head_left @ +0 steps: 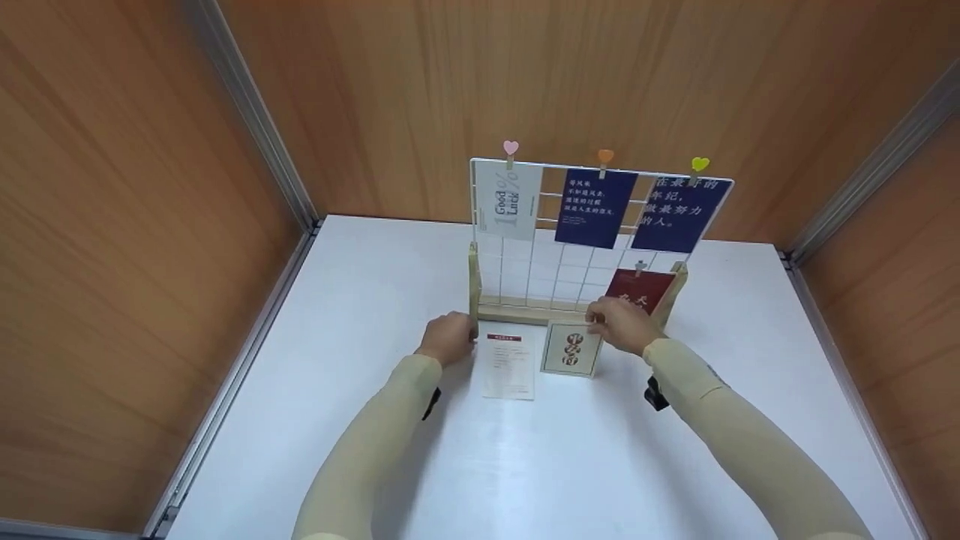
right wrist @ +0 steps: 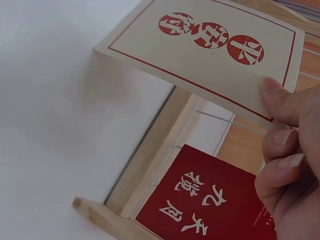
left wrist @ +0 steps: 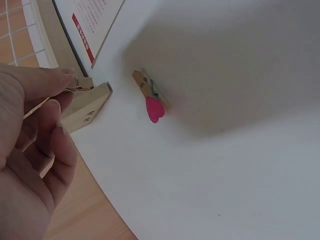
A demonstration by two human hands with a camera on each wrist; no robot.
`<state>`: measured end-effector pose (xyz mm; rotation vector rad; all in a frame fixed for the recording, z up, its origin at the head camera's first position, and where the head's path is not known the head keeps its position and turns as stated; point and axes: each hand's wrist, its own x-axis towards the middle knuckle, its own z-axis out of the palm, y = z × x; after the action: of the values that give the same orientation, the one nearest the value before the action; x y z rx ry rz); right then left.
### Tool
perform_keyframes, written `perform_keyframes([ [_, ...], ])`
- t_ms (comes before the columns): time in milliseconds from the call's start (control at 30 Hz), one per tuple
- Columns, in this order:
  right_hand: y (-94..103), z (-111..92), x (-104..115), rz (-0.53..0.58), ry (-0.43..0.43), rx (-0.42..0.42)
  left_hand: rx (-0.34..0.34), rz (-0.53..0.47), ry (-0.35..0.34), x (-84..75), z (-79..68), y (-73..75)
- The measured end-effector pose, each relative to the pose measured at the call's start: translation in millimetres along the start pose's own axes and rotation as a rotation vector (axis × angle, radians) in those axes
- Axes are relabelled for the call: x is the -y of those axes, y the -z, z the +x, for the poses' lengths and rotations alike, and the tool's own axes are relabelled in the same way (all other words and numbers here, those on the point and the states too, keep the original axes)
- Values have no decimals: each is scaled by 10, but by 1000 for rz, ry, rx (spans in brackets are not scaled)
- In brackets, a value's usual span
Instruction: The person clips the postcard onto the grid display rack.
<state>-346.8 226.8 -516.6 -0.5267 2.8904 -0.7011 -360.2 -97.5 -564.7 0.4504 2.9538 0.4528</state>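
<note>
right hand (head_left: 621, 324): pinches the cream card (head_left: 571, 349) by its top corner, upright before the grid (head_left: 570, 247).
left hand (head_left: 448, 337): pinches a small wooden peg (left wrist: 80, 84).
doing it well: judged, level the card against the wire before clipping.
beyond: red card (right wrist: 210, 200) behind; a spare peg (left wrist: 151, 96) lies beside.

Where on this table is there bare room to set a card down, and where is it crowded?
Free: the white table near the person between the forearms, and the strip left of the left hand. Crowded: in front of the grid stand, where the flat card, the held cream card, the right hand and a pink-heart clip sit.
</note>
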Motion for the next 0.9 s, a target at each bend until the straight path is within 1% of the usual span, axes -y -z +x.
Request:
perform_keyframes([
  [133, 48, 23, 30, 0, -2, 2, -13, -18, -39, -79, -16, 62],
  [233, 85, 40, 49, -4, 12, -33, -25, -23, -66, -143, -24, 108],
  [467, 168, 112, 71, -44, 21, -162, -64, -34, -109, -286, -29, 200],
  [700, 210, 267, 83, -71, 86, -298, -112, -32, -135, -397, 8, 284],
  [900, 194, 348, 66, -101, 115, -399, -123, -40, -168, -479, 43, 327],
])
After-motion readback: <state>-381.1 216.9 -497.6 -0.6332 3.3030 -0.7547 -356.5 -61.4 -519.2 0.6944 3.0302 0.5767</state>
